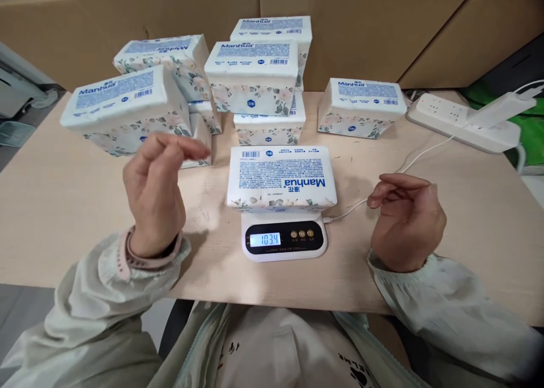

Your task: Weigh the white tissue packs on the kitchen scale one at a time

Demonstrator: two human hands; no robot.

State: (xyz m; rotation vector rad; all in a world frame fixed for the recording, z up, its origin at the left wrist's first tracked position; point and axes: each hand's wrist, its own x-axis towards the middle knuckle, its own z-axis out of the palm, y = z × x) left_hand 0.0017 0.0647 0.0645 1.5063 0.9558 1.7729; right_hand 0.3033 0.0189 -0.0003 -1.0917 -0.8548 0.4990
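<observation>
A white tissue pack (280,175) with blue "Manhua" print, upside down from my side, rests on a small white digital scale (321,250). The scale's lit display (265,239) reads 103.4. Left of the pack, my left hand (157,187) hovers with bent fingers pointing towards it, open and holding nothing. My right hand (408,221) is raised on the other side, loosely curved, also open and without anything in it. Neither hand touches the pack. A white cable (355,208) runs from the scale's right side and passes behind my right hand.
Stacked tissue packs stand at the back left (127,102) and back centre (253,76). A single pack (361,106) sits further right, beside a white power strip (442,113) with a plug in it. Cardboard (340,31) closes off the table's (208,263) far side.
</observation>
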